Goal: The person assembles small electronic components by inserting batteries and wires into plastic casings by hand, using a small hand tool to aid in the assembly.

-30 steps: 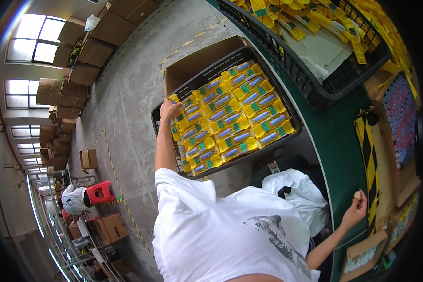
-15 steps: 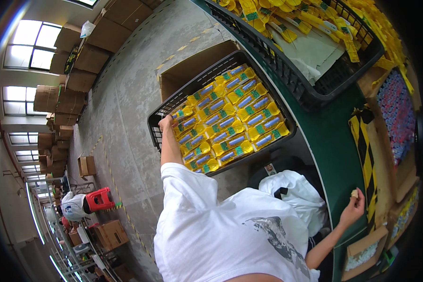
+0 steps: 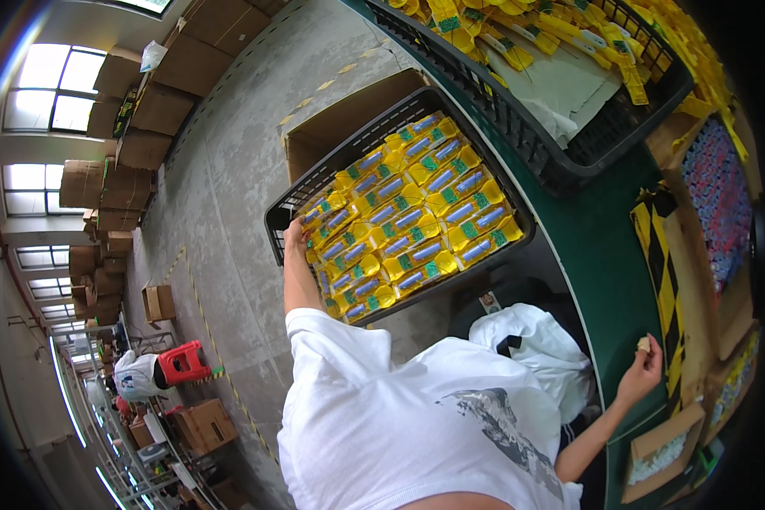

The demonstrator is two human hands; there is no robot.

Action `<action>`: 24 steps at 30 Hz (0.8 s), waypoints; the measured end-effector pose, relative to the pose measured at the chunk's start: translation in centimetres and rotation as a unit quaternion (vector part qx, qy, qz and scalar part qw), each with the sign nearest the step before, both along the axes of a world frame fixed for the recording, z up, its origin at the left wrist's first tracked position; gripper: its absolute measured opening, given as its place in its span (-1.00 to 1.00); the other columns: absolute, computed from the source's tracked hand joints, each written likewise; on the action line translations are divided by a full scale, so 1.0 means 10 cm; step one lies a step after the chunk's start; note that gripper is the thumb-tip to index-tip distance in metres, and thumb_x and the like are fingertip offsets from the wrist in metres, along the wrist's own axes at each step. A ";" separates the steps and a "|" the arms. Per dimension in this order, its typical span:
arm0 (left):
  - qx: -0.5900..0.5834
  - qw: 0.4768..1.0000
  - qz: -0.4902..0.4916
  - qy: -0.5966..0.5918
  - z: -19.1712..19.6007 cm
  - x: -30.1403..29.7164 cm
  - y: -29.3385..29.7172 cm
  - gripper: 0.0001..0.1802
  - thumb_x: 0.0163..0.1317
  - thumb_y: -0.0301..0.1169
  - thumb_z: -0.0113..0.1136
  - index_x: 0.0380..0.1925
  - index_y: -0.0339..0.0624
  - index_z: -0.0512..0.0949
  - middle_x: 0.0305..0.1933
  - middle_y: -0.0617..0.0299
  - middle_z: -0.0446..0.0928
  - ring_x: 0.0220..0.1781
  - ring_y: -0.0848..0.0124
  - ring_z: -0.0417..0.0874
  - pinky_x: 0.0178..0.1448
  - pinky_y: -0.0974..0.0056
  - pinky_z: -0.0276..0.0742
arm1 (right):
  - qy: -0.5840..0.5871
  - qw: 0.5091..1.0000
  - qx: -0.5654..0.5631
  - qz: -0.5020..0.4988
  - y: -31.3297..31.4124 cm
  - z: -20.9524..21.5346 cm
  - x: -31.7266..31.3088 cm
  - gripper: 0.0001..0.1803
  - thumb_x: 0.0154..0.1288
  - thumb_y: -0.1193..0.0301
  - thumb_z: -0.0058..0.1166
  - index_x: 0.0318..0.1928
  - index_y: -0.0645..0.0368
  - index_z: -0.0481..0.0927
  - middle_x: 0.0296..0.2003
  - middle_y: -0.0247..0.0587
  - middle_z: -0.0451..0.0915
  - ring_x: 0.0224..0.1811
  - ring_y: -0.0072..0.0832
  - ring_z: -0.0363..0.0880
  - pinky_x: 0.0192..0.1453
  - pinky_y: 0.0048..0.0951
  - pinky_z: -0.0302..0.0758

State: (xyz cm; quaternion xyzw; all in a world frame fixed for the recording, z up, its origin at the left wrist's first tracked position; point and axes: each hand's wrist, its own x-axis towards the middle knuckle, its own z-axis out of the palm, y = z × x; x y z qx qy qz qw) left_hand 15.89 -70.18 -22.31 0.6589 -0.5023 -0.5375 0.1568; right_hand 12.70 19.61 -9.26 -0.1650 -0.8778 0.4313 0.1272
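A black plastic crate (image 3: pixel 274 223) holds rows of yellow pieces (image 3: pixel 416 217), each with a blue cylinder and a green patch. At its left corner is my left hand (image 3: pixel 294 241), just inside the rim, its fingers bent together against the end of a yellow piece. Whatever those fingers grip is hidden. My right hand (image 3: pixel 639 379) rests over the green table (image 3: pixel 593 270) with loosely curled fingers; a tan cover (image 3: pixel 644 344) sits at a fingertip. Nothing else shows in that hand.
Another black crate (image 3: pixel 561 174) with loose yellow pieces stands on the table. A cardboard box (image 3: pixel 348 123) lies behind the lower crate. Black-and-yellow tape (image 3: pixel 660 289) borders a tray of blue and red cylinders (image 3: pixel 716 200). A person (image 3: pixel 136 374) is beside a red stool (image 3: pixel 184 364).
My left hand has shifted slightly down and left along the crate's corner, and the yellow pieces beside it sit a little differently. My right hand has hardly moved.
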 end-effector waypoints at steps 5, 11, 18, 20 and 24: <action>0.009 0.997 -0.074 0.038 0.04 0.13 0.02 -0.67 0.44 -0.15 0.37 0.01 -0.13 0.69 -0.11 0.20 0.61 -0.27 0.42 0.60 -0.20 0.33 0.59 | -0.007 1.000 0.001 -0.006 -0.02 0.00 -0.01 -0.72 0.55 0.48 0.13 0.15 0.27 0.74 -0.11 -0.24 0.78 -0.19 -0.53 0.66 -0.10 -0.47 0.57; 0.011 0.987 -0.140 0.079 0.06 0.30 -0.16 -0.68 0.50 -0.11 0.30 0.10 0.03 0.70 -0.04 0.35 0.65 -0.11 0.45 0.60 -0.01 0.29 0.54 | 0.007 1.000 -0.024 -0.002 -0.01 -0.02 -0.02 -0.73 0.56 0.47 0.14 0.15 0.26 0.74 -0.11 -0.24 0.78 -0.20 -0.54 0.66 -0.11 -0.47 0.56; -0.008 0.978 -0.190 0.083 -0.02 0.29 0.06 -0.62 0.56 -0.11 0.25 0.28 0.11 0.64 0.17 0.37 0.62 0.08 0.36 0.60 0.17 0.16 0.48 | -0.010 1.000 -0.003 -0.003 0.01 -0.02 -0.01 -0.73 0.57 0.47 0.13 0.15 0.26 0.75 -0.10 -0.24 0.79 -0.17 -0.53 0.68 -0.08 -0.47 0.58; 0.002 0.978 -0.194 0.069 0.02 0.24 0.11 -0.59 0.57 -0.12 0.24 0.33 0.11 0.61 0.22 0.37 0.60 0.13 0.33 0.58 0.21 0.12 0.45 | -0.006 1.000 -0.004 -0.006 0.01 -0.02 0.00 -0.73 0.57 0.47 0.13 0.15 0.26 0.75 -0.09 -0.24 0.79 -0.16 -0.53 0.68 -0.07 -0.48 0.58; 0.081 0.968 -0.214 0.099 0.15 0.28 0.05 -0.54 0.60 -0.13 0.19 0.41 0.11 0.54 0.30 0.36 0.56 0.24 0.27 0.57 0.25 0.06 0.42 | -0.010 1.000 -0.010 -0.007 -0.01 -0.03 -0.01 -0.73 0.57 0.47 0.13 0.15 0.26 0.75 -0.09 -0.25 0.79 -0.16 -0.53 0.69 -0.07 -0.48 0.58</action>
